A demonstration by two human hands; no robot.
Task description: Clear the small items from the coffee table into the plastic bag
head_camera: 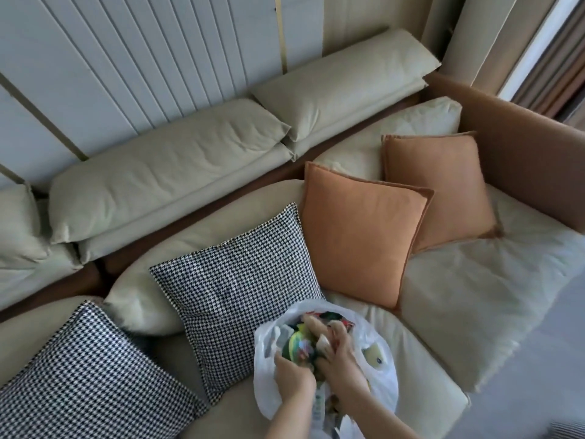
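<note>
A thin white plastic bag (pixel 380 384) sits open on the sofa seat at the bottom centre. It holds several colourful small items (pixel 300 342), among them something green and yellow. My left hand (pixel 292 377) is curled in a fist on the bag's near rim and grips the plastic. My right hand (pixel 340 356) reaches into the bag's mouth, its fingers closed round a pale small item (pixel 323 340). The coffee table is out of view.
The cream sofa (pixel 474 280) fills the view. Two houndstooth cushions (pixel 240 280) lie left of the bag and two orange cushions (pixel 364 232) behind it. A brown armrest (pixel 522 147) stands at right, with grey floor (pixel 538 375) at the lower right.
</note>
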